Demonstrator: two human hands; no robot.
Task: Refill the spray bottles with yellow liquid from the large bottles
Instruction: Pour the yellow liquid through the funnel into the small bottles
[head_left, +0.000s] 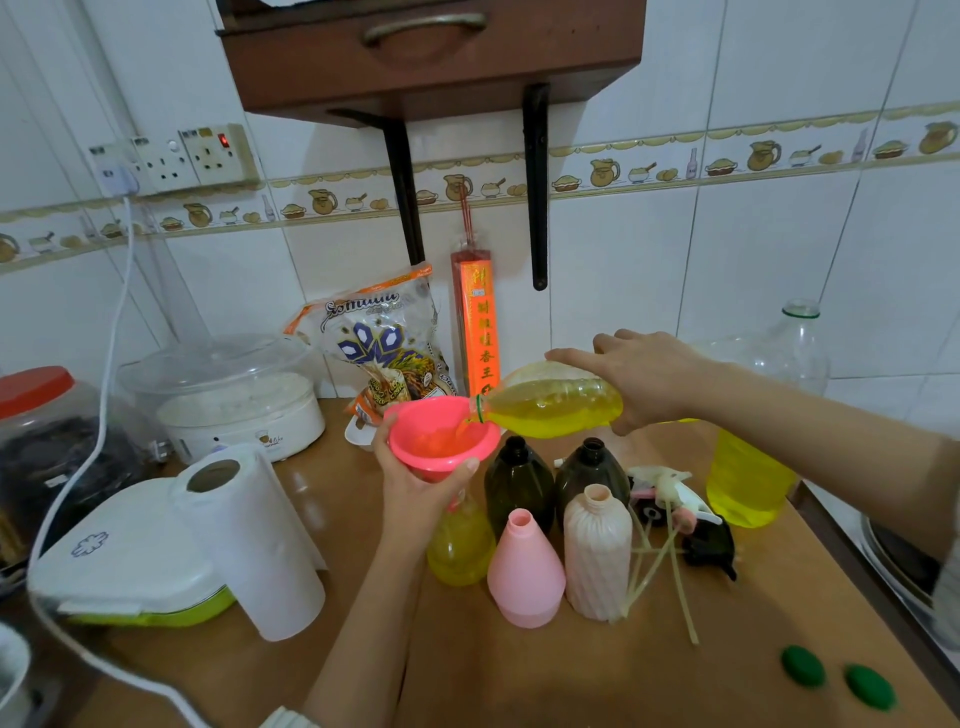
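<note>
My right hand (654, 382) tips the large bottle (550, 408) into the funnel (439, 439) my left hand (421, 488) grips; first spray bottle (460, 545) filling, four bottles empty.

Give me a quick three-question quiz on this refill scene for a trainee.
1. True or false: the pink funnel sits in a dark bottle.
2. Which hand tips the large bottle? A left, B right.
3. How many green caps lie on the table?

Key: 1 false, it feeds the clear spray bottle, steadied by the left hand. 2 B, the right hand. 3 two.
</note>
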